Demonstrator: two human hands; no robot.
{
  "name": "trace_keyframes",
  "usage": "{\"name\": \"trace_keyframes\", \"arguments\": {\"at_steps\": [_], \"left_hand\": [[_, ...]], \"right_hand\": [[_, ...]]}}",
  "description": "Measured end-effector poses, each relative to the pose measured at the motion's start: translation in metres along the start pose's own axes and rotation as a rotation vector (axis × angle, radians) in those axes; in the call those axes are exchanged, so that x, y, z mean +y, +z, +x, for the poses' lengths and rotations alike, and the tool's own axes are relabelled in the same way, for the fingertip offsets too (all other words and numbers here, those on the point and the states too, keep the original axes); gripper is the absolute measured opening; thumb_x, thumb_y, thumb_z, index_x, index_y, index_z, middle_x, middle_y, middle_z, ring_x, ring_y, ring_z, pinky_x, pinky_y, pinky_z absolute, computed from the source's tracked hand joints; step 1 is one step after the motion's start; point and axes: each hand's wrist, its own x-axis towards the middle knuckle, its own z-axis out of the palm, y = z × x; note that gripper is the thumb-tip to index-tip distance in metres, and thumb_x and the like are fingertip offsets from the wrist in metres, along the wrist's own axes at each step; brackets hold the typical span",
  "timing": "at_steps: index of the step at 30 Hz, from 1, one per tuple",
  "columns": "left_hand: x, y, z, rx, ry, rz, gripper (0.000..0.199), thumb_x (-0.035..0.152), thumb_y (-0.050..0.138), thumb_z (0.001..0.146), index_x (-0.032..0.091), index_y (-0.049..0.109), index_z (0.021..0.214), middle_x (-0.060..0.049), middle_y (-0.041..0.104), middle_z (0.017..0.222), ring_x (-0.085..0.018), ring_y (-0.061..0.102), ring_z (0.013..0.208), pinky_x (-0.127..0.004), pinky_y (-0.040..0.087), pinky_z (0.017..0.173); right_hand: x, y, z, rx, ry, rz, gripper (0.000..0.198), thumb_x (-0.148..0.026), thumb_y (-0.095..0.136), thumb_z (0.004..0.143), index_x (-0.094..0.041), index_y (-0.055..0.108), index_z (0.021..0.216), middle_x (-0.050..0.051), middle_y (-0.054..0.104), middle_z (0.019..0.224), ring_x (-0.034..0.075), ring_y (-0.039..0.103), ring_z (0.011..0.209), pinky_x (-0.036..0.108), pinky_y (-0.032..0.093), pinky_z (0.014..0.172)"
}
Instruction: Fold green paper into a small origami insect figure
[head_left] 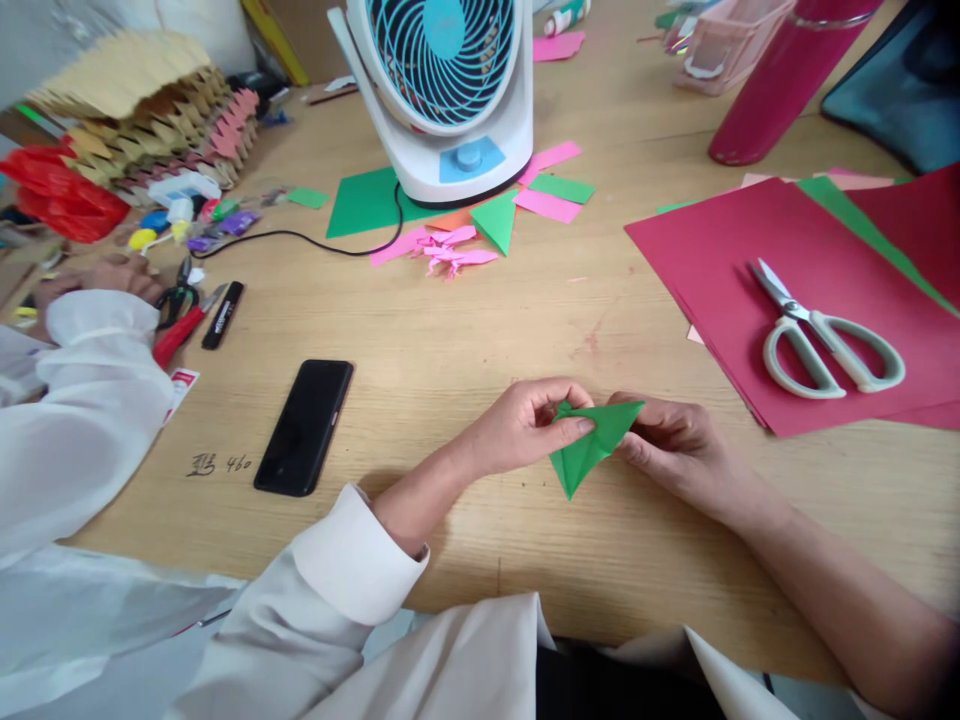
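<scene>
Near the front edge of the table (pixel 480 545), head view: a folded green paper (pixel 592 450) is up between the two hands, one point aimed down, another aimed right. Front edge runs just below the hands, toward the lap. To the left, wood surface separates the left wrist from a black phone (pixel 304 428); farther left, a co-worker's white sleeve (pixel 97 390) marks that side. To the right, red sheets (pixel 712 260) begin beyond the right hand, corner pointing toward the front edge, scissors (pixel 796 312) lying on top, blades half apart. Ahead, a wide stretch of wood reaches to the pink folded pieces (pixel 457 260) and the fan (pixel 420 172).

Pose: left hand (pixel 525 425) comes in from lower left, thumb on the near face, fingers curled behind; clamped on the paper. Right hand (pixel 675 450) comes from lower right, forearm slanted, fingers bent, thumb at the paper's right edge; whether it pinches the paper, cannot tell.
</scene>
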Motion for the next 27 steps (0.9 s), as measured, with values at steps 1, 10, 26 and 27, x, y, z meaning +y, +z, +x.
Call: {"name": "trace_keyframes", "arguments": {"at_steps": [1, 10, 26, 27], "left_hand": [[0.000, 0.000, 0.000, 0.001, 0.002, -0.001, 0.024, 0.038, 0.063, 0.087, 0.015, 0.059, 0.084, 0.001, 0.054, 0.072, -0.007, 0.046, 0.059, -0.020, 0.034, 0.054], [-0.003, 0.002, -0.001, 0.026, -0.035, 0.093, 0.019, 0.034, 0.061, 0.088, 0.016, 0.057, 0.084, 0.003, 0.049, 0.067, -0.007, 0.042, 0.056, -0.020, 0.032, 0.052], [-0.001, 0.006, -0.002, 0.139, -0.111, -0.032, 0.021, 0.029, 0.064, 0.083, 0.019, 0.046, 0.082, 0.004, 0.059, 0.066, -0.010, 0.062, 0.055, -0.018, 0.044, 0.049], [0.000, 0.007, -0.002, 0.127, -0.124, -0.080, 0.020, 0.028, 0.062, 0.084, 0.019, 0.044, 0.084, 0.003, 0.062, 0.068, -0.012, 0.066, 0.058, -0.019, 0.047, 0.050]], "right_hand": [[-0.001, 0.000, 0.000, -0.002, 0.000, 0.004, 0.020, -0.038, 0.065, 0.091, -0.020, 0.068, 0.081, 0.001, 0.061, 0.079, 0.015, 0.055, 0.074, 0.026, 0.044, 0.068], [0.005, 0.002, -0.002, 0.021, 0.011, -0.053, 0.020, -0.036, 0.064, 0.091, -0.020, 0.066, 0.080, 0.001, 0.058, 0.077, 0.015, 0.053, 0.072, 0.028, 0.043, 0.066], [0.008, 0.000, -0.004, 0.168, -0.394, -0.375, 0.036, -0.009, 0.058, 0.089, -0.028, 0.052, 0.119, 0.004, 0.058, 0.099, 0.018, 0.057, 0.085, 0.033, 0.049, 0.073], [0.006, -0.002, -0.004, 0.153, -0.430, -0.424, 0.038, -0.007, 0.058, 0.089, -0.028, 0.051, 0.120, 0.004, 0.058, 0.098, 0.018, 0.057, 0.084, 0.034, 0.049, 0.073]]}}
